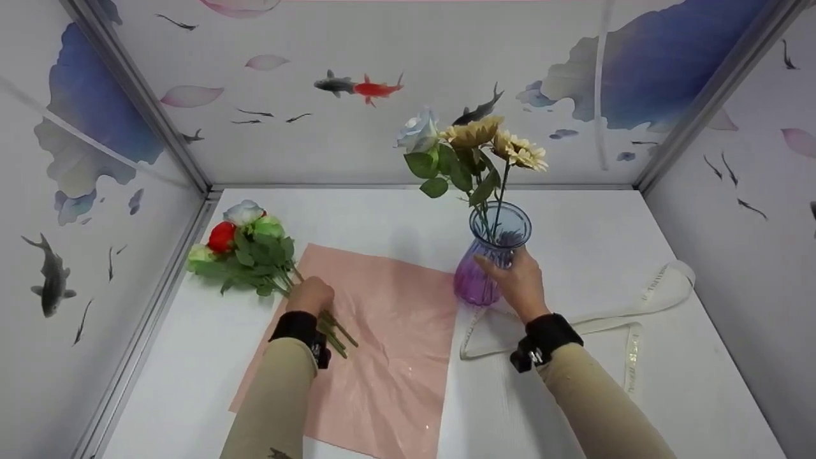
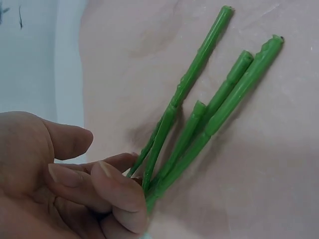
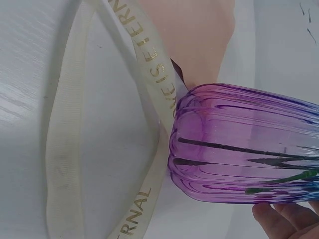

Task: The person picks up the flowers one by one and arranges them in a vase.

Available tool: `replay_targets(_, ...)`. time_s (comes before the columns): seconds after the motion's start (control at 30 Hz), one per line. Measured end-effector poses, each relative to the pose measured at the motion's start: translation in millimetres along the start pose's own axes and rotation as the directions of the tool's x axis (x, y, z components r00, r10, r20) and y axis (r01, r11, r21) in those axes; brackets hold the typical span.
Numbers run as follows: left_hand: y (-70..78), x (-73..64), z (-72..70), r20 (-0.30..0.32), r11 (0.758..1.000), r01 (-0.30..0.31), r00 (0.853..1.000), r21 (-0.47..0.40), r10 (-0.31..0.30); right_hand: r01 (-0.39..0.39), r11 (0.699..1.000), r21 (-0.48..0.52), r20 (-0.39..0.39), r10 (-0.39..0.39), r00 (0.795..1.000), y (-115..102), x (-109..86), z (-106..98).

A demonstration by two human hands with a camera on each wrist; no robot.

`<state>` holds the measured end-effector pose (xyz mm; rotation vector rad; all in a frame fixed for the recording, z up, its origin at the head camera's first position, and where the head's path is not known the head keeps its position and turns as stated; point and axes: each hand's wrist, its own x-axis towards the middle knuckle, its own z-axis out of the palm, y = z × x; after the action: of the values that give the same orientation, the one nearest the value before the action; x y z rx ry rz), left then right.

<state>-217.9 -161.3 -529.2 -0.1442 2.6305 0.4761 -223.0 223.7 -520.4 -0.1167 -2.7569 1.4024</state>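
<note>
Far left, flower bunch on the tabletop; left hand seems curled round its stems, contact partly hidden, over the pink sheet. Right of that, blue-purple vase with three blooms; right hand grips its side. Ribbon right. Judged step: securing bunch and vase; next calls for steady vase, stems kept together.

With twelve at the back wall and the wrapping sheet as centre, I see the bouquet at ten o'clock, its stem ends over the sheet, the left hand around the stems. The vase is at two, flowers in it, the right hand at its four-o'clock side. The ribbon lies at three.
</note>
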Motion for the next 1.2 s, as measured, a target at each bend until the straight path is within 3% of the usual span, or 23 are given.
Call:
replay_targets(0.1,1.1,-3.0,-0.9,-0.016,1.0,-0.007,1.0,0.012,0.007,0.013,1.0,-0.014,-0.003,-0.013,1.0,0,-0.3,0)
replay_targets(0.23,-3.4,-3.6,4.6,-0.069,0.99,0.029,0.997,-0.139,-0.039,0.031,0.999,-0.032,-0.014,-0.032,0.999,0,-1.3,0)
replay_targets(0.33,-7.8,-2.5,10.3,-0.106,0.962,0.073,0.989,-0.262,-0.104,0.039,0.999,-0.03,-0.023,-0.04,0.999,-1,-1.4,0)
replay_targets(0.53,-12.0,-2.9,17.9,-0.178,0.954,0.092,0.973,-0.286,-0.147,0.047,0.999,-0.017,-0.027,-0.048,0.998,0,-1.2,0)
replay_targets(0.7,-13.8,-2.2,23.7,-0.213,0.921,0.143,0.949,-0.363,-0.232,0.028,1.0,-0.014,-0.022,-0.028,0.999,0,-1.3,0)
replay_targets(0.83,-15.5,-0.7,27.7,-0.249,0.893,0.133,0.933,-0.43,-0.258,0.02,1.0,-0.02,-0.028,-0.02,0.999,0,-1.2,0)
replay_targets(1.2,-23.7,-2.6,28.4,-0.305,0.88,0.085,0.919,-0.467,-0.251,0.034,0.999,-0.015,-0.023,-0.034,0.999,-1,-2.4,0)
